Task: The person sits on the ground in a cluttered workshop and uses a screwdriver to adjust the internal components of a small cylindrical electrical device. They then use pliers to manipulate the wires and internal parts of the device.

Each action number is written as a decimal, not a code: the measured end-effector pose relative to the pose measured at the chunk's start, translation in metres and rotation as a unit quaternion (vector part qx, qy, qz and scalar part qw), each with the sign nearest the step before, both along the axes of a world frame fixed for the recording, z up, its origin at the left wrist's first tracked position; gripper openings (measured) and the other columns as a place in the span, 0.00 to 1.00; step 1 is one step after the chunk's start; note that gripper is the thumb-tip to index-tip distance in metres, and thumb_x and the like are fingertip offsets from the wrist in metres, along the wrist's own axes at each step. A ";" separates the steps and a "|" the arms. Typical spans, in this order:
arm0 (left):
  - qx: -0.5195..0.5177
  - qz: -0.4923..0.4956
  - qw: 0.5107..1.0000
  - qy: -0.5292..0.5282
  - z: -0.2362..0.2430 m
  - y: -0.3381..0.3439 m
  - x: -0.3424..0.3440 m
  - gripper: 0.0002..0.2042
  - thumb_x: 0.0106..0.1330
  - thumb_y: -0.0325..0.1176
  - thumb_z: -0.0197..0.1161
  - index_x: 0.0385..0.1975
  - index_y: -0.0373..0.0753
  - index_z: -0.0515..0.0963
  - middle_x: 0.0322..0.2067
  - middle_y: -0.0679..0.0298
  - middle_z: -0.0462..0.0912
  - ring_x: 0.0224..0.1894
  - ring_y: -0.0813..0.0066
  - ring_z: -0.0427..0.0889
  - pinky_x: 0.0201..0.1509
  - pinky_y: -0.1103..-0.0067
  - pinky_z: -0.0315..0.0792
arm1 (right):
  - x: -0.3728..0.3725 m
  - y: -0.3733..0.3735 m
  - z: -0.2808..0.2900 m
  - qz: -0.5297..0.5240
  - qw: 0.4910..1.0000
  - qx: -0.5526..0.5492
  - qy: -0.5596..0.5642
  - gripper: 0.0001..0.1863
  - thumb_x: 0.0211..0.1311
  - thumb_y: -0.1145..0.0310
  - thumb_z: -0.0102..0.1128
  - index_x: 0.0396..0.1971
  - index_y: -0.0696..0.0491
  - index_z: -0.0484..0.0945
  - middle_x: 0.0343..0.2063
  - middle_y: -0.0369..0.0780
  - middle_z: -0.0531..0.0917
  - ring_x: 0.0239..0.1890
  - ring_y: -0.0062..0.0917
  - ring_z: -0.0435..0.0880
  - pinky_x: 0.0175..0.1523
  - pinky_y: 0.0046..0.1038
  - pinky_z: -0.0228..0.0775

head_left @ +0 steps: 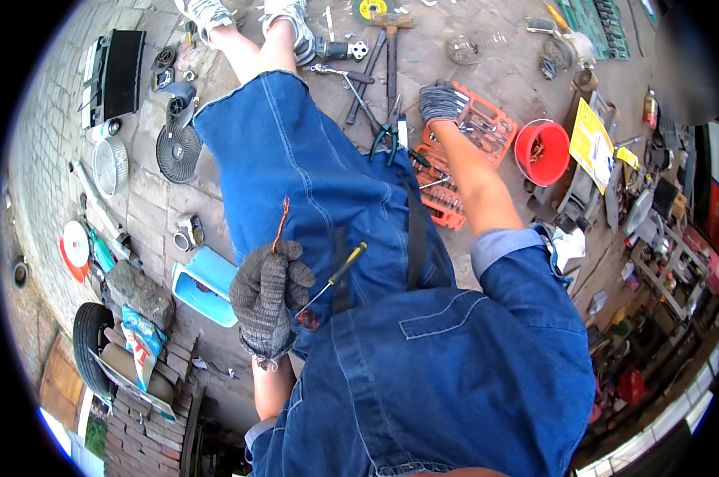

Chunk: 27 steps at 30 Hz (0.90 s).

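Observation:
My left hand [270, 298], in a dark grey knit glove, is closed above my lap. A thin copper-coloured wire [282, 224] sticks up from its fingers. Beside the palm shows a small reddish-brown piece [307, 319], partly covered; I cannot make out its kind. A screwdriver [346, 266] with a yellow and black handle slants across my apron, its shaft running to that piece. My right hand [441, 103], also gloved, reaches to the far left edge of an orange socket set case [487, 119]; its fingertips are hard to make out. Pliers [386, 141] lie near the case.
A red bucket [542, 153] with copper-coloured scraps stands right of the case. A hammer [392, 56] and a ratchet wrench [351, 79] lie ahead. At left are a blue plastic tub [206, 285], a black fan grille [178, 151] and a tyre [94, 350]. Cluttered shelving [670, 278] stands at right.

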<state>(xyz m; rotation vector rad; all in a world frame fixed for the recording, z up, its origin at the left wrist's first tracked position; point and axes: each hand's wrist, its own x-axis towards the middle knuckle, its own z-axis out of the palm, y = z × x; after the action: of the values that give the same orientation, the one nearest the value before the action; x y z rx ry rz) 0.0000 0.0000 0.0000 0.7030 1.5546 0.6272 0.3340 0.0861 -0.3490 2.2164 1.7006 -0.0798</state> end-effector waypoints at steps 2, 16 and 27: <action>0.003 0.018 1.000 0.003 0.005 -0.003 0.004 0.12 0.66 0.36 0.52 0.37 0.33 0.76 0.20 0.67 0.79 0.16 0.88 0.71 0.18 0.91 0.64 | -0.002 0.000 0.025 0.036 0.998 0.040 0.034 0.08 0.42 0.65 0.54 0.22 0.49 0.81 0.30 0.40 0.81 0.38 0.33 0.77 0.45 0.37 0.64; 0.163 -0.068 0.984 0.005 -0.007 -0.031 0.013 0.10 0.65 0.33 0.53 0.39 0.34 0.76 0.24 0.66 0.79 0.22 0.85 0.75 0.24 0.88 0.68 | -0.027 -0.071 0.226 0.144 0.918 0.295 0.222 0.06 0.42 0.68 0.61 0.22 0.53 0.77 0.25 0.42 0.79 0.31 0.38 0.76 0.41 0.37 0.65; 0.213 -0.056 0.975 -0.031 -0.030 -0.068 0.024 0.10 0.62 0.33 0.57 0.36 0.33 0.78 0.25 0.60 0.80 0.27 0.74 0.79 0.31 0.80 0.72 | -0.132 -0.121 0.323 0.276 0.821 0.374 0.332 0.08 0.36 0.73 0.64 0.22 0.51 0.77 0.25 0.38 0.79 0.32 0.33 0.77 0.41 0.34 0.67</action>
<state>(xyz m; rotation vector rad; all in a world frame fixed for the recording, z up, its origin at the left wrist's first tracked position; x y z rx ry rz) 0.0237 -0.0677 -0.0299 1.0741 1.3239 0.9012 0.2022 -0.0350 -0.0258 2.1698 3.1671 -0.0417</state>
